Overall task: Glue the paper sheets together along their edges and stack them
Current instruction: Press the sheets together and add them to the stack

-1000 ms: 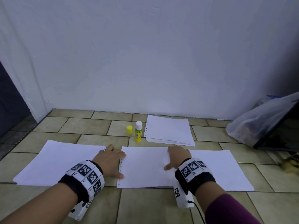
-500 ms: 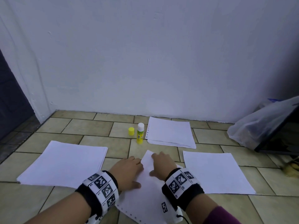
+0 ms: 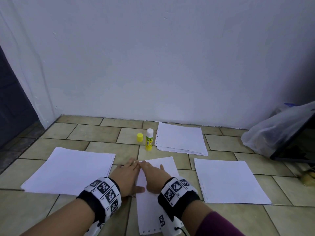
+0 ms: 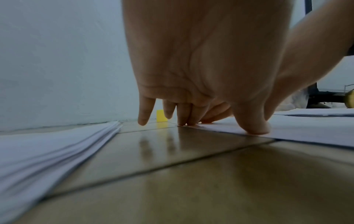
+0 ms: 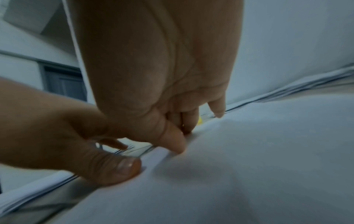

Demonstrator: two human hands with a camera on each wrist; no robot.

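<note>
A white sheet with punched edges (image 3: 153,210) lies lengthwise on the tiled floor, between a paper stack (image 3: 68,169) on the left and a single sheet (image 3: 228,181) on the right. My left hand (image 3: 127,174) lies flat at this sheet's left edge, its thumb and fingertips (image 4: 184,121) touching the paper (image 4: 306,128). My right hand (image 3: 154,176) presses flat on the sheet (image 5: 249,166) just beside it. An uncapped glue stick (image 3: 149,139) stands behind, its yellow cap (image 3: 139,137) to its left. Another paper stack (image 3: 180,138) lies by the wall.
A clear plastic bag (image 3: 276,130) and a dark flat object (image 3: 298,147) sit at the far right. A white wall runs along the back, with a dark doorway (image 3: 10,108) at the left. Bare tiles show between the paper piles.
The middle sheet has turned from crosswise to lengthwise and slid toward me. Both hands have come close together on its far left part.
</note>
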